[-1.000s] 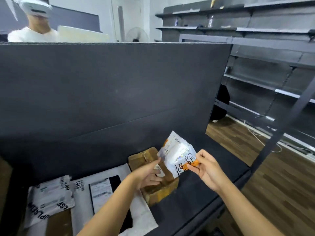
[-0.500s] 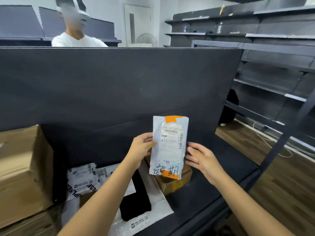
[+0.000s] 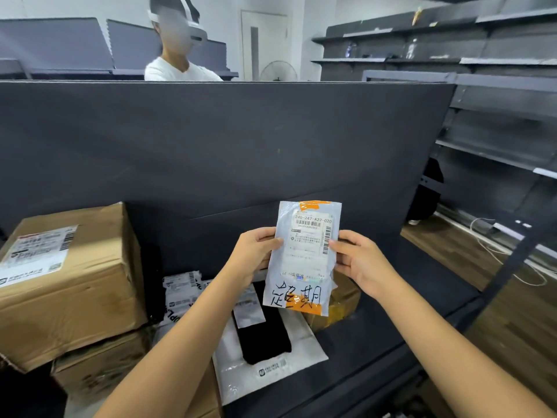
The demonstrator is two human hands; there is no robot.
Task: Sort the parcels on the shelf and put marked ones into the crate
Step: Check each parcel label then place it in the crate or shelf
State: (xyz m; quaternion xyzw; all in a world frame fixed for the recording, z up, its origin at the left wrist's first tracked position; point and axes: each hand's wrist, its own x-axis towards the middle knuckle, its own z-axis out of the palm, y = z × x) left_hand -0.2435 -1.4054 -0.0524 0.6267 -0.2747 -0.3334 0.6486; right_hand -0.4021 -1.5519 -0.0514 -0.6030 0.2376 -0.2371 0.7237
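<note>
I hold a small white mailer parcel upright in front of me, label facing me. It has orange tape at top and bottom and black handwritten characters near its lower edge. My left hand grips its left edge and my right hand grips its right edge. Below it on the dark shelf lie a small brown taped box, a white mailer with a black patch and a white printed bag. No crate is in view.
Stacked large cardboard boxes fill the shelf's left side. A dark back panel rises behind the shelf, and a person in a white shirt stands beyond it. Grey racks and wooden floor lie to the right.
The parcel went from tilted and crumpled above the brown box to upright and flat, label toward me, and was raised slightly. My view shifted left, bringing the large cardboard boxes into sight.
</note>
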